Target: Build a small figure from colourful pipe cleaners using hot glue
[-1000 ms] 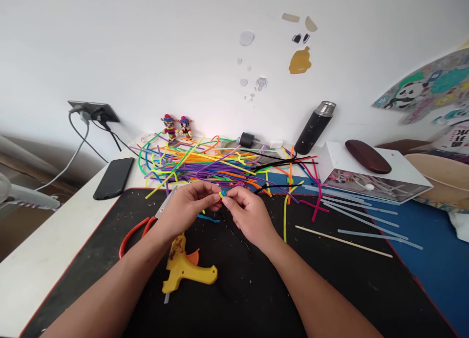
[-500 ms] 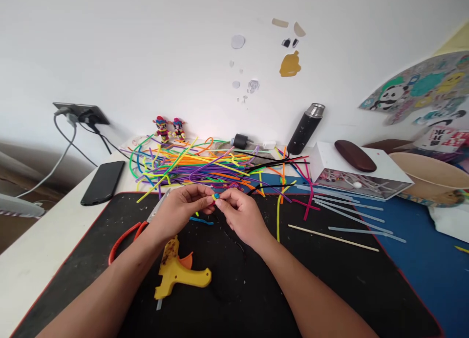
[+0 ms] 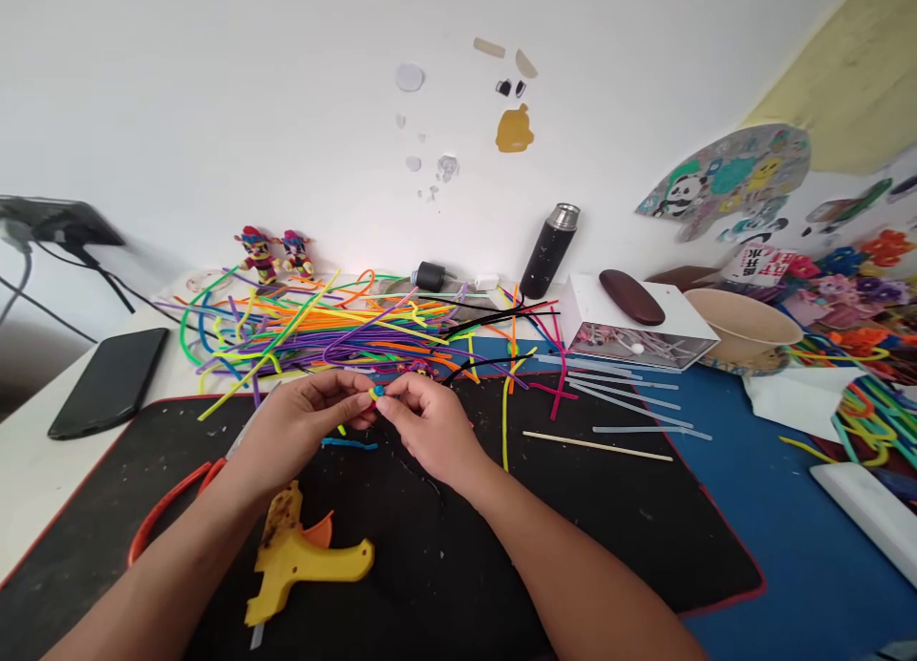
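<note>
Between the fingertips of my left hand [image 3: 315,417] and my right hand [image 3: 430,422] is a small blue and yellow piece [image 3: 377,392], mostly covered by the fingers; it looks like bent pipe cleaner. Both hands are closed in a pinch on it, above the black mat. Below my left forearm lies a yellow glue gun [image 3: 308,558] with an orange trigger. Red-handled scissors [image 3: 168,503] are partly hidden behind that arm. A short blue pipe cleaner [image 3: 349,443] rests just under the hands.
A heap of colourful pipe cleaners [image 3: 336,331] lies behind the hands, with two small figures [image 3: 258,253] beyond. Further right are a black flask [image 3: 550,252], a white box [image 3: 584,308], clear glue sticks [image 3: 630,403] and a wooden stick [image 3: 598,445]. A phone [image 3: 109,382] lies left.
The view has turned to the right, so everything sits further left in the picture. Both hands keep their pinch on the small piece, with little other visible movement.
</note>
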Motion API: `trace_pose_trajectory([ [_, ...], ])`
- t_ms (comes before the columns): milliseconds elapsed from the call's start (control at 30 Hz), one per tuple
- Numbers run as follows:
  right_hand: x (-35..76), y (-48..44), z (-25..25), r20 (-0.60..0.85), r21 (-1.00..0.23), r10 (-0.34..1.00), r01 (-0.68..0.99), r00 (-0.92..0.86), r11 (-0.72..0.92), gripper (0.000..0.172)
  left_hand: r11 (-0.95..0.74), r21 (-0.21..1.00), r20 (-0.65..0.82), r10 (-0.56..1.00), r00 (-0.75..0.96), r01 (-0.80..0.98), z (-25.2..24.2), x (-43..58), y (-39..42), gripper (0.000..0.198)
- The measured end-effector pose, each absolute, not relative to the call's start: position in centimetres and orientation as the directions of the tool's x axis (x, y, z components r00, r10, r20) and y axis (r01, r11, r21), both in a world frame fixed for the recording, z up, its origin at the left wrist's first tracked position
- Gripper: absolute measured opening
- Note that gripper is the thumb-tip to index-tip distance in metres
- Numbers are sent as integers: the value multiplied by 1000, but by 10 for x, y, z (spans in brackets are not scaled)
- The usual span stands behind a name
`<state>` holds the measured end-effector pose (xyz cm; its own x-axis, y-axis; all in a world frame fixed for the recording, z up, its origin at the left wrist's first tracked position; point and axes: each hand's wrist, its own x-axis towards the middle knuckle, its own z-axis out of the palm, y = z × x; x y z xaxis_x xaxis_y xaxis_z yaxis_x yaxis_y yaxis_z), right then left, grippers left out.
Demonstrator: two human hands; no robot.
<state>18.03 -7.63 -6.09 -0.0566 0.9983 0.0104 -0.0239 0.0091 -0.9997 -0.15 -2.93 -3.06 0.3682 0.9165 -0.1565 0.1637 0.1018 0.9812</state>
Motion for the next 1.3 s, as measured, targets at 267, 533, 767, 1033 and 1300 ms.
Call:
trace_pose_trajectory([
  [267,180,-76,-61,0,-1000,999,-31,-53,-2,15,100,975,-166,920,354,198,-30,-1,-28,50],
  [533,182,-75,-60,0,-999,999,32,-38,1,17,157,971,-212,914,346,181,-28,0,-28,52],
  [767,184,-75,-58,-16,-998,999,68,-30,-14,17,217,968,-249,893,376,126,-22,4,-30,47],
  [1033,184,-75,-63,-51,-997,998,53,-30,-49,29,228,971,-236,877,419,70,-26,4,-25,40],
  [1300,183,-65,-58,-121,-985,993,-120,-5,-121,45,182,981,-194,868,457,71,-17,14,-9,42],
])
